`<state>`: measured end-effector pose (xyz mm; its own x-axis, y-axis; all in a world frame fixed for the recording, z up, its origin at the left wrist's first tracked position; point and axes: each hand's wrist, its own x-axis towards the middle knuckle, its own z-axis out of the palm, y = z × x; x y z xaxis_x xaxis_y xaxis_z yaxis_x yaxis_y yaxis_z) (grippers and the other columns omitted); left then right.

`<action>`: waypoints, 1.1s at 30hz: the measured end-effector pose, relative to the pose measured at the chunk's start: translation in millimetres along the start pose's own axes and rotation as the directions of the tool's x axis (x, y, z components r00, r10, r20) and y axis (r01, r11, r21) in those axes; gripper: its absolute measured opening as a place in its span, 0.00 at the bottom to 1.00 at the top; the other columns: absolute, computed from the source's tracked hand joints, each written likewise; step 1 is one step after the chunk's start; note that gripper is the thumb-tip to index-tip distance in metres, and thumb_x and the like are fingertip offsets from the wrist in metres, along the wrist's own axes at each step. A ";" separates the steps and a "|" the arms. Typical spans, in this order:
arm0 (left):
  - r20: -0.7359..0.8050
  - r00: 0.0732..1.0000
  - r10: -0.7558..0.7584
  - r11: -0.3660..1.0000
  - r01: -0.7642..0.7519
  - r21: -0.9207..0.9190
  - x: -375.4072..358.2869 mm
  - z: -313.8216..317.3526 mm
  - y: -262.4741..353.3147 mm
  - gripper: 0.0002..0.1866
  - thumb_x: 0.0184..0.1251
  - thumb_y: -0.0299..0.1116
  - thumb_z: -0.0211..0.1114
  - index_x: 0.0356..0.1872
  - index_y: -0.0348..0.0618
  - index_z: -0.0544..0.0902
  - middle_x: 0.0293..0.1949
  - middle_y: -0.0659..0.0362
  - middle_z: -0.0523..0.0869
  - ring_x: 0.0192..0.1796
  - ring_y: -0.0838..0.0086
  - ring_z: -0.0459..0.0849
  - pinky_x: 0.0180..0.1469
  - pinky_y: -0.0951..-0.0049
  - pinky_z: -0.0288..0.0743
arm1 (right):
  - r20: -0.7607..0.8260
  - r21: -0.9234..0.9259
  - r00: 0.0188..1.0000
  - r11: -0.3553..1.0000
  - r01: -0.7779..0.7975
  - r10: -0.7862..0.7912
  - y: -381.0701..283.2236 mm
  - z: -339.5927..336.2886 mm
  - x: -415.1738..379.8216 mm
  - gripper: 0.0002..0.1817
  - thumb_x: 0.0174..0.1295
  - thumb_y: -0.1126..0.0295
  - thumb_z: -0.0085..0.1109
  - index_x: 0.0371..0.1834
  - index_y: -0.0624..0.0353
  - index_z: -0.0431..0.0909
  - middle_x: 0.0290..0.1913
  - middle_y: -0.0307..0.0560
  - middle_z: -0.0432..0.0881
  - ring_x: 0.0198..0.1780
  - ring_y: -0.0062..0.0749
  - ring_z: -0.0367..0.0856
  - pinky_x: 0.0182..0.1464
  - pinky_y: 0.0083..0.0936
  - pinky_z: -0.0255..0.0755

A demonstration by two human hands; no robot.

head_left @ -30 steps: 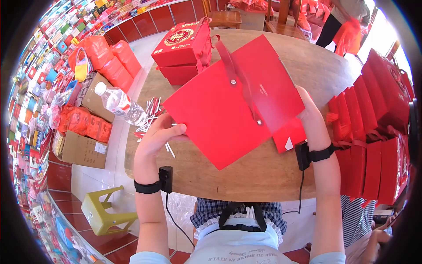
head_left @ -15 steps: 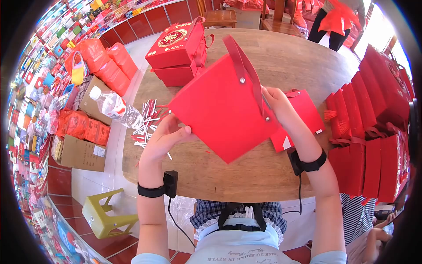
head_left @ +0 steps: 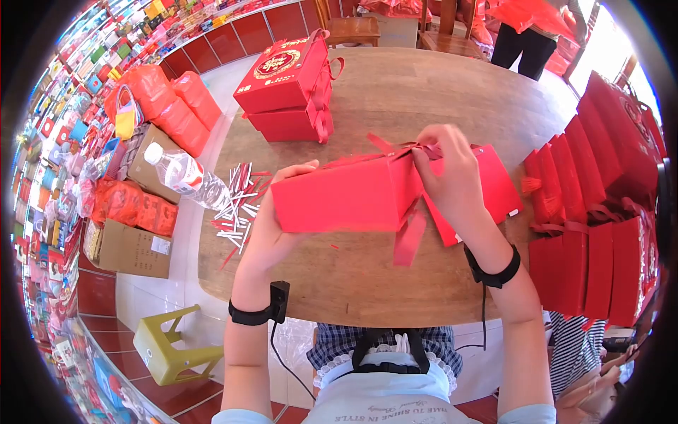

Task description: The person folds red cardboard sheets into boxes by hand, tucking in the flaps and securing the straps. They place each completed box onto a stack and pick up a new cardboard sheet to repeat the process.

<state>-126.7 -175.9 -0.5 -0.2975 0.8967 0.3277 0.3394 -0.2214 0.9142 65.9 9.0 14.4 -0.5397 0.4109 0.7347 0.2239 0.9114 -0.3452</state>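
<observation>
A red gift box [head_left: 335,203] is held above the table, its long plain side facing me. My left hand [head_left: 284,194] is closed round the left end of the box, fingers over the top edge and palm along the side. At the upper right corner, my right hand [head_left: 452,161] pinches a red ribbon [head_left: 426,148] against the box. A wide red strap [head_left: 409,239] hangs from the right end. Behind my right hand lies a flat red box piece [head_left: 498,185] on the table.
Two stacked red gift boxes [head_left: 284,88] stand at the far left of the wooden table [head_left: 424,85]. Red and white sticks [head_left: 240,212] lie scattered beside a plastic bottle [head_left: 185,175]. Rows of red gift bags [head_left: 583,265] fill the right. A green stool [head_left: 166,346] stands on the floor.
The box has turned from its large face to a narrow side, and its strap now hangs down. My right hand has shifted to the ribbon. A person at the back has moved.
</observation>
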 end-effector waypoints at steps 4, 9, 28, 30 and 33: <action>-0.140 0.966 0.216 0.973 -0.225 -0.051 -0.4 3.6 8.8 0.29 0.44 0.23 0.71 0.50 0.42 0.70 0.61 0.49 0.66 0.63 0.61 0.67 0.60 0.65 0.66 | -0.076 0.229 0.935 0.918 -0.323 0.347 -3.3 1.1 -3.9 0.20 0.62 0.61 0.53 0.53 0.57 0.63 0.41 0.45 0.77 0.49 0.36 0.75 0.46 0.31 0.72; 0.009 0.897 0.442 0.837 -0.416 0.355 3.8 -0.3 18.2 0.26 0.46 0.22 0.69 0.50 0.46 0.73 0.64 0.46 0.61 0.64 0.55 0.65 0.62 0.63 0.64 | 0.857 0.484 0.426 -0.165 -0.860 0.290 -18.0 -16.6 -1.7 0.24 0.66 0.54 0.45 0.59 0.58 0.63 0.50 0.44 0.77 0.48 0.30 0.78 0.48 0.28 0.75; -0.627 0.767 0.137 0.939 -0.302 -0.163 122.8 -64.2 46.8 0.25 0.67 0.37 0.51 0.60 0.33 0.62 0.55 0.51 0.71 0.56 0.71 0.70 0.59 0.73 0.62 | 0.492 0.727 0.727 0.233 -0.646 0.479 -35.9 84.7 192.7 0.23 0.62 0.51 0.51 0.54 0.54 0.71 0.48 0.34 0.75 0.36 0.23 0.76 0.40 0.25 0.72; -0.677 0.728 0.103 0.938 -0.297 -0.177 139.1 -72.2 40.9 0.24 0.68 0.39 0.51 0.58 0.32 0.64 0.51 0.52 0.74 0.54 0.72 0.72 0.56 0.73 0.64 | 0.430 0.696 0.723 0.312 -0.647 0.541 -21.8 115.4 204.1 0.22 0.61 0.52 0.52 0.48 0.59 0.77 0.35 0.40 0.82 0.42 0.24 0.79 0.42 0.23 0.71; -0.713 0.701 -0.036 0.970 -0.148 -0.194 154.7 -81.3 18.3 0.23 0.67 0.37 0.53 0.56 0.31 0.65 0.51 0.51 0.74 0.52 0.73 0.73 0.54 0.74 0.65 | 0.263 0.555 0.822 0.618 -0.557 0.505 -1.1 148.5 207.3 0.26 0.57 0.46 0.50 0.43 0.57 0.80 0.37 0.51 0.82 0.44 0.39 0.79 0.49 0.29 0.68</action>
<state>-239.1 -72.4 86.3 -0.8564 0.3633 0.3670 0.2002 -0.4216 0.8844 -166.7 89.9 80.3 -0.5441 0.7921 0.2766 -0.0120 0.3223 -0.9466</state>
